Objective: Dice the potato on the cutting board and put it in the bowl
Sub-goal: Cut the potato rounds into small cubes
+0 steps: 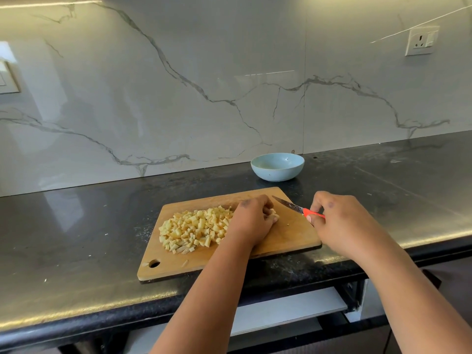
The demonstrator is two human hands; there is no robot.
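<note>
Hands (251,221) (339,221) over diced potato (196,229)

Pale diced potato (195,229) heaped on wooden cutting board (288,236); blue bowl (277,166) behind.

Both forearms reach forward; the left hand (251,221) is curled, knuckles up, while the right hand (339,221) pinches a handle.
</note>
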